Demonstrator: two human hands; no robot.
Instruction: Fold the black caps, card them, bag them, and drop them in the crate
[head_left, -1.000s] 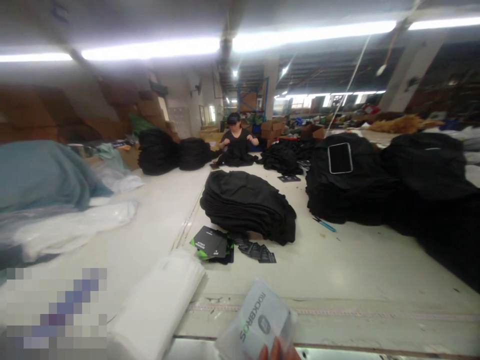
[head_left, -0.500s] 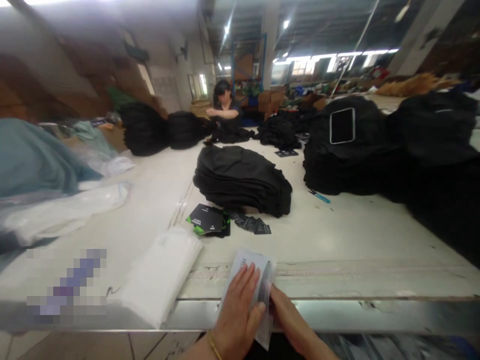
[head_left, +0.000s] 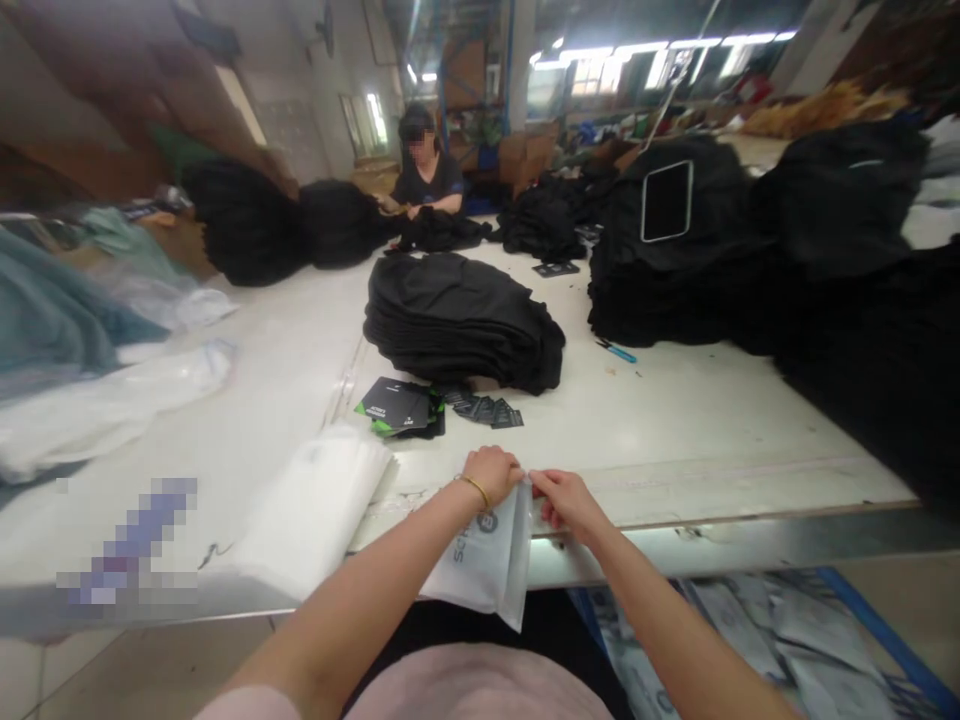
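Note:
A translucent plastic bag [head_left: 480, 565] with printed lettering lies over the table's front edge, its lower end hanging past the rim. My left hand [head_left: 493, 472], a yellow bracelet at its wrist, pinches the bag's far edge. Close beside it, my right hand [head_left: 562, 498] grips the far right corner between thumb and fingers. What is inside the bag is hard to make out. Just beyond the hands are black-and-green cards [head_left: 401, 405] and a fan of small dark tags [head_left: 491, 410]. Behind these sits a stack of folded black garments [head_left: 461, 320].
White plastic bags [head_left: 322, 500] lie at left. A tablet [head_left: 667, 202] leans on a tall black fabric pile [head_left: 675, 290]; blue thread snips [head_left: 617, 351] lie before it. Filled bags [head_left: 772, 640] sit below at right. A co-worker [head_left: 429, 175] is across the table.
Both hands have moved from the bag's middle and side to its far edge, now pinching it there. The view has tilted down, and the co-worker's raised arm has lowered.

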